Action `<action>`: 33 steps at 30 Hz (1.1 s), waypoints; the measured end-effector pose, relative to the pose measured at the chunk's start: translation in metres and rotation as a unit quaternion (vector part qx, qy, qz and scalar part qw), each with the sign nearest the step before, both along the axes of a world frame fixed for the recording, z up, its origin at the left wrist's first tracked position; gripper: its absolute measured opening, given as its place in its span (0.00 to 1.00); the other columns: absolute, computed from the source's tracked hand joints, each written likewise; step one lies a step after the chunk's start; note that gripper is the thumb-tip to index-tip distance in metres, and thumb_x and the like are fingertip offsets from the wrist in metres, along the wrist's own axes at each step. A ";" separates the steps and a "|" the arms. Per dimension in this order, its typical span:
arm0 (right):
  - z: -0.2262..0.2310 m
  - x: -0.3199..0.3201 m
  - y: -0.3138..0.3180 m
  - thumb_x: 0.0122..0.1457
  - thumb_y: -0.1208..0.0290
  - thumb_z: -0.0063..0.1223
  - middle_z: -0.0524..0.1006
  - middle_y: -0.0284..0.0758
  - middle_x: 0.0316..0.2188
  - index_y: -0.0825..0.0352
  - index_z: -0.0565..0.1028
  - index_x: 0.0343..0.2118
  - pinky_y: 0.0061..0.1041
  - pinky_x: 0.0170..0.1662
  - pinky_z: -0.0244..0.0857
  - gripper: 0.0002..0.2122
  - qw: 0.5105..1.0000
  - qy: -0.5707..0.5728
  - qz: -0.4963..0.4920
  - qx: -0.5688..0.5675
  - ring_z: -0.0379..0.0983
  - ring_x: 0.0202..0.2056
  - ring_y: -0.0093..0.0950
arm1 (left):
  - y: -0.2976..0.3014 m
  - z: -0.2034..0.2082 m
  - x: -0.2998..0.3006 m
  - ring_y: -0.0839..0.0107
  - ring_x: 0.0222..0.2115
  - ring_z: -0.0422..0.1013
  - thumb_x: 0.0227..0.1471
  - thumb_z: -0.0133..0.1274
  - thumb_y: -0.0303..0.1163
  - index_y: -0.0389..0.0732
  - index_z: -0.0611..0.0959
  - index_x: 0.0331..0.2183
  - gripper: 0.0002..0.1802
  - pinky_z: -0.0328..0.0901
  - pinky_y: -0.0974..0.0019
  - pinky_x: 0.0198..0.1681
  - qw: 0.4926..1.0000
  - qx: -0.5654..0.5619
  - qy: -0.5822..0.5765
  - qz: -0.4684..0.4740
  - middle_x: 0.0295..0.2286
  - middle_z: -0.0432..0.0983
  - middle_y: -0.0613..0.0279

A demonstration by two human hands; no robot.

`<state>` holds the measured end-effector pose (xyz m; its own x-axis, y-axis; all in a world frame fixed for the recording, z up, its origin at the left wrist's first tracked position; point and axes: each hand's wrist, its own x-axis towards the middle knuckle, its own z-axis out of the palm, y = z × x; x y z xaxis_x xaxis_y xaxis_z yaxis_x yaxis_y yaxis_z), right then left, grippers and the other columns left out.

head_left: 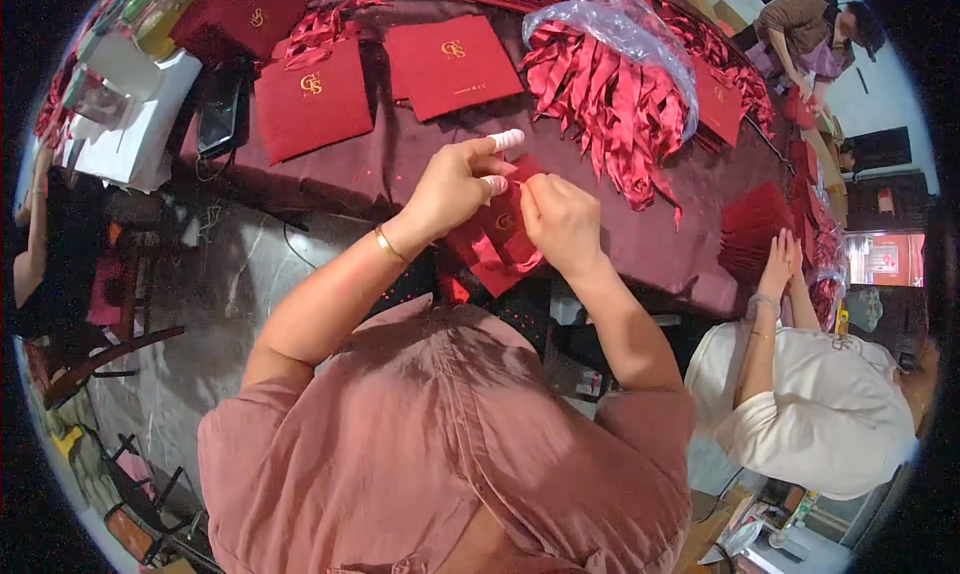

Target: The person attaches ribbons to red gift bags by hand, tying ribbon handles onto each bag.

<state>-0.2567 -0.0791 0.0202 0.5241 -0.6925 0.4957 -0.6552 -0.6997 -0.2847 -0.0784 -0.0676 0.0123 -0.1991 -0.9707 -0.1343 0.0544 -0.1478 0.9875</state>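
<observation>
A small red gift bag point(507, 221) with a gold emblem is held up at the table's near edge, between my two hands. A shiny red ribbon point(497, 258) loops across its lower front. My left hand point(455, 189) grips the bag's upper left side; two of its fingertips wear pale pink finger covers point(508, 140). My right hand point(565, 222) is closed in a pinch at the upper right edge of the bag. What exactly lies between its fingertips is hidden.
Flat red bags point(455, 66) lie on the dark red tablecloth point(640, 264). Beyond my right hand, red ribbons point(610, 114) spill from clear plastic. A black phone point(222, 112) lies left. One co-worker in white point(820, 404) sits right, beside stacked red bags point(750, 229); others stand farther off.
</observation>
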 end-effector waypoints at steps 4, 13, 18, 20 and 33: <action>0.000 -0.003 0.003 0.52 0.77 0.51 0.70 0.40 0.19 0.65 0.66 0.23 0.37 0.25 0.66 0.06 1.000 0.014 0.021 -0.015 0.72 0.23 0.41 | 0.009 0.010 -0.012 0.70 0.31 0.74 0.47 0.50 0.14 0.45 0.72 0.55 0.32 0.68 0.69 0.32 0.975 -0.164 -0.137 0.052 0.35 0.79 0.54; 0.015 -0.004 -0.007 0.48 0.73 0.53 0.74 0.51 0.23 0.71 0.75 0.24 0.44 0.33 0.67 0.06 0.942 -0.047 -0.105 0.314 0.74 0.30 0.49 | 0.024 0.019 -0.034 0.53 0.21 0.69 0.44 0.49 0.20 0.44 0.77 0.50 0.27 0.64 0.52 0.25 0.850 -0.402 -0.328 0.088 0.18 0.69 0.51; -0.005 0.004 -0.009 0.53 0.69 0.55 0.75 0.47 0.23 0.68 0.75 0.29 0.37 0.28 0.66 0.07 0.977 -0.080 -0.065 0.188 0.74 0.27 0.46 | 0.009 0.001 -0.021 0.70 0.32 0.77 0.48 0.51 0.17 0.38 0.77 0.49 0.23 0.69 0.67 0.34 0.927 -0.271 -0.239 0.103 0.35 0.80 0.53; 0.009 -0.003 -0.011 0.53 0.66 0.57 0.77 0.44 0.25 0.67 0.76 0.30 0.33 0.30 0.68 0.09 0.946 -0.116 -0.065 0.295 0.76 0.27 0.39 | 0.005 0.008 -0.009 0.75 0.31 0.74 0.47 0.50 0.17 0.40 0.75 0.51 0.27 0.69 0.69 0.33 0.984 -0.088 -0.137 0.071 0.35 0.80 0.56; -0.010 -0.027 -0.014 0.60 0.64 0.50 0.74 0.50 0.24 0.69 0.77 0.29 0.38 0.30 0.64 0.12 0.972 -0.042 -0.144 0.183 0.74 0.29 0.46 | 0.013 0.033 0.002 0.78 0.31 0.69 0.49 0.47 0.14 0.54 0.60 0.62 0.41 0.67 0.69 0.32 0.996 -0.041 -0.036 -0.065 0.34 0.74 0.64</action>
<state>-0.2839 -0.0927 0.0103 0.2515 -0.9423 0.2211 -0.7727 -0.3331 -0.5403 -0.0765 -0.0551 0.0458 -0.3171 -0.9455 -0.0736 -0.0305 -0.0675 0.9973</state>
